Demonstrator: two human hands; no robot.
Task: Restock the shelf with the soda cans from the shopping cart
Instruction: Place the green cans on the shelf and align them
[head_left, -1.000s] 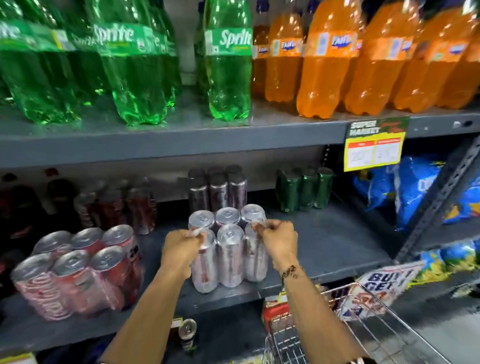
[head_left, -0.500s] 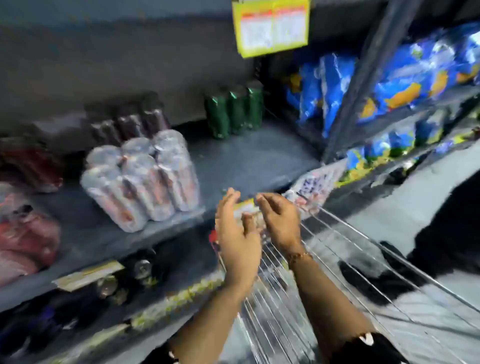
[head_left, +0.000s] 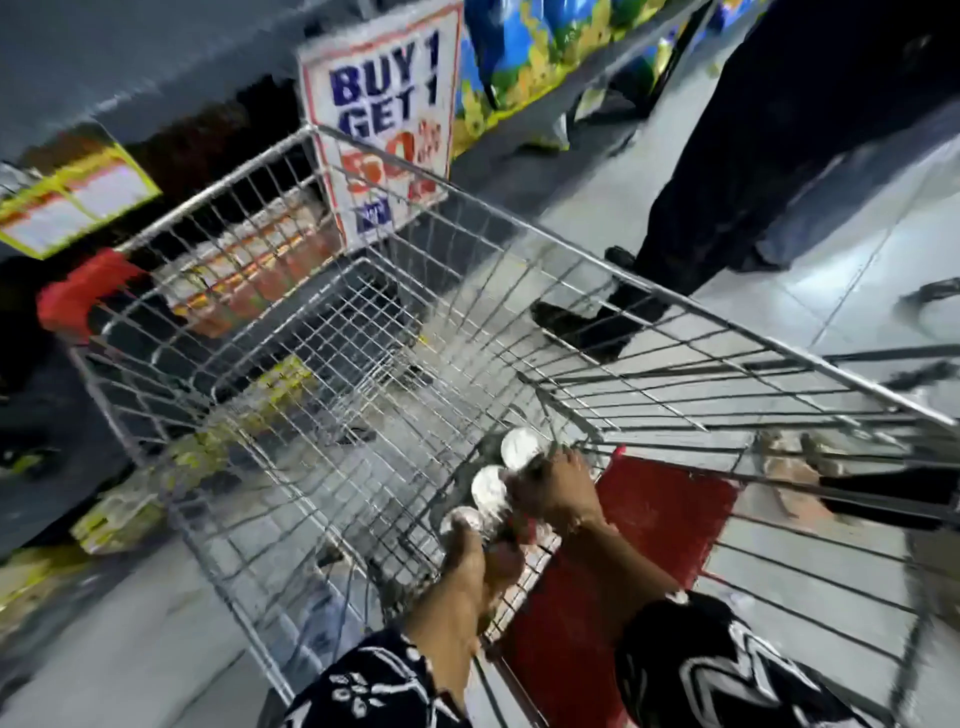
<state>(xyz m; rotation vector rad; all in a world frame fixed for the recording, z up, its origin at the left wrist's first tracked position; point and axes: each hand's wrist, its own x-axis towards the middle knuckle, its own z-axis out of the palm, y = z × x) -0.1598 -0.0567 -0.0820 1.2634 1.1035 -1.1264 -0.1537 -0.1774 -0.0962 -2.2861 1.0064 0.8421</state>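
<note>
A pack of soda cans (head_left: 492, 487) with silver tops stands in the near end of the wire shopping cart (head_left: 363, 322); three tops show in a row. My left hand (head_left: 475, 564) grips the pack's near end from the left. On the pack's right side my right hand (head_left: 558, 496) closes over the tops. The lower part of the pack is hidden by my hands and the cart wires. The shelf (head_left: 104, 62) is a blurred grey band at the upper left.
A red flap (head_left: 654, 525) lies in the cart just right of the pack. A "BUY 1 GET 1" sign (head_left: 389, 124) hangs beyond the cart's far end. Another person's dark legs and shoes (head_left: 597, 322) stand on the tiled floor (head_left: 857, 249) at the right.
My view has swung from the shelf down to the cart. Both hands left the pack set on the shelf, moved right and down, and now hold another pack inside the cart.
</note>
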